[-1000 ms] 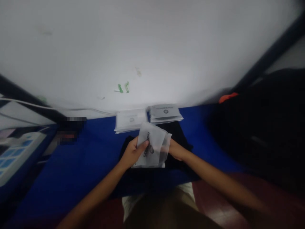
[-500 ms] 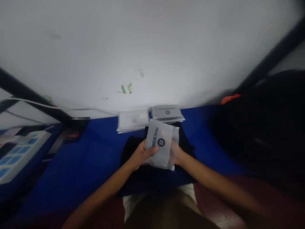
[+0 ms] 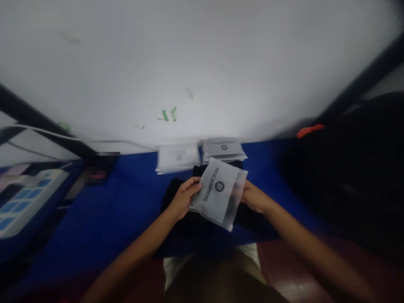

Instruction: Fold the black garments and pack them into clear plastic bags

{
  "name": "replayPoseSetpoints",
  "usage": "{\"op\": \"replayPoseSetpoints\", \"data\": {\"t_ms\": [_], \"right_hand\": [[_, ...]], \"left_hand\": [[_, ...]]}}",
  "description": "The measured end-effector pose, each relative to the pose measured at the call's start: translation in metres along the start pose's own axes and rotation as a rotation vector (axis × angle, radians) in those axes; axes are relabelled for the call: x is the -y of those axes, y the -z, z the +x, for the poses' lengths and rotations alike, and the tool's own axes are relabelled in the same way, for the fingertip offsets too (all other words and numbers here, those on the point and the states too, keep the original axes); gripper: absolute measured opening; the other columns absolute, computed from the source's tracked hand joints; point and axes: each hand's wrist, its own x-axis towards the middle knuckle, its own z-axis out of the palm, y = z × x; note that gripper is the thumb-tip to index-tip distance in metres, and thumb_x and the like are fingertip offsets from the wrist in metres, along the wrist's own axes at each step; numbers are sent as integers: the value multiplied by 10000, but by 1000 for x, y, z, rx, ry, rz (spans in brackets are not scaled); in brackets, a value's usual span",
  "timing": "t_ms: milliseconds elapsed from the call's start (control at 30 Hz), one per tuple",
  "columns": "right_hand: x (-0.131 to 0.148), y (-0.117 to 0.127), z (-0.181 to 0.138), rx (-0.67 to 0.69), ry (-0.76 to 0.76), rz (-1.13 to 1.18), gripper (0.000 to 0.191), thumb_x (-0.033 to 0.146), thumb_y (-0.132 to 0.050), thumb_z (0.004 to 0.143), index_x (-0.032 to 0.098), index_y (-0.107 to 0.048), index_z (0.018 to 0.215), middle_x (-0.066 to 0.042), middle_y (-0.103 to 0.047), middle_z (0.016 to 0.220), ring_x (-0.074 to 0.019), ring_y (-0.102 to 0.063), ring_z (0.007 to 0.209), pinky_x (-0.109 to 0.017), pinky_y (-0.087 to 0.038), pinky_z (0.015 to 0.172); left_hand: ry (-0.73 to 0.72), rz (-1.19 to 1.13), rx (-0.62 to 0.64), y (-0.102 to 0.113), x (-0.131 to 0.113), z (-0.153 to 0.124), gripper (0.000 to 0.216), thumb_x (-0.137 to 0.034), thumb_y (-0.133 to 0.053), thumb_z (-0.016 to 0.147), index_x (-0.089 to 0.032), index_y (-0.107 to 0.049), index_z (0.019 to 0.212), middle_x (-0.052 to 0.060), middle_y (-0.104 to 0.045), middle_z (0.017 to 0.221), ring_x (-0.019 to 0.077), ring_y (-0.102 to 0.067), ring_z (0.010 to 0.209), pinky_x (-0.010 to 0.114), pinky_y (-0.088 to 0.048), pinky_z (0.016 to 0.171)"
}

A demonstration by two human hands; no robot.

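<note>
A frosted plastic bag (image 3: 217, 191) printed ROCKBROS, with a white insert showing through it, is tilted between my hands. My left hand (image 3: 186, 195) pinches its left edge, thumb on top. At the clear right-hand edge is my right hand (image 3: 254, 198), its fingers closed on the bag and partly hidden behind it. Black cloth (image 3: 173, 193) lies beneath the bag on the blue table. Just beyond stand a stack of white packets (image 3: 178, 158) and a stack of ROCKBROS bags (image 3: 224, 147).
A white wall (image 3: 221, 75) rises behind the blue table (image 3: 126, 202). On the left is a pale tray (image 3: 31, 198) with blue compartments. A large black mass (image 3: 353, 176) takes up the right side, with an orange item (image 3: 309, 130) near it. A white cable (image 3: 126, 142) runs along the wall.
The bag has shifted right and turned slightly, uncovering more of its print. My left thumb has slid back to its edge. My right hand has moved outward to the right edge.
</note>
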Motion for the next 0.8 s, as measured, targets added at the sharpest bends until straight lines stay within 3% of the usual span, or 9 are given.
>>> {"op": "replayPoseSetpoints", "data": {"t_ms": [100, 200, 300, 367, 467, 633, 800], "right_hand": [[-10, -6, 6, -144, 27, 313, 275, 267, -781, 730, 169, -719, 980, -70, -767, 951, -219, -724, 858, -344, -584, 831], [-14, -12, 9, -267, 142, 478, 253, 256, -761, 752, 188, -697, 988, -53, -762, 974, -211, -716, 895, -338, -577, 855], [-17, -19, 5, -249, 154, 521, 134, 247, -779, 738, 207, -676, 813, -7, -745, 856, -177, -701, 812, -323, -570, 822], [-17, -21, -1, -176, 104, 446, 168, 259, -800, 717, 201, -643, 712, 9, -717, 778, -166, -682, 778, -331, -548, 833], [-14, -17, -9, -126, 135, 18, 185, 342, -744, 779, 186, -664, 718, -7, -696, 744, -177, -655, 757, -333, -515, 784], [-14, -5, -12, -208, 456, -978, 283, 318, -522, 935, 178, -688, 754, -50, -686, 723, -192, -620, 688, -305, -437, 660], [-23, -13, -16, -379, 560, -1503, 275, 262, -513, 926, 167, -687, 735, -81, -691, 649, -186, -608, 556, -281, -342, 522]], "left_hand": [[22, -197, 85, -3, -6, -2, 379, -353, -776, 726, -132, -668, 1015, 63, -724, 876, 177, -681, 744, 256, -548, 655], [61, -265, 229, -9, -4, -8, 478, -519, -668, 807, -116, -643, 1062, 119, -721, 942, 256, -698, 852, 367, -585, 714], [113, -118, 276, -16, 5, -13, 494, -538, -644, 834, -105, -627, 1071, 166, -716, 1025, 274, -712, 871, 353, -594, 677], [138, 12, 248, -19, 11, -14, 443, -488, -673, 830, -97, -628, 1033, 187, -716, 1041, 256, -726, 798, 305, -585, 594], [149, 114, 154, -17, 15, -11, 377, -454, -665, 835, -93, -627, 938, 176, -736, 928, 211, -714, 634, 247, -534, 461], [174, 203, 148, -15, 17, -10, 382, -493, -637, 824, -119, -600, 755, 43, -659, 574, 124, -576, 375, 175, -349, 297], [199, 273, 221, -20, 20, -18, 437, -555, -648, 799, -146, -564, 673, -29, -529, 441, 83, -458, 306, 167, -241, 281]]}}
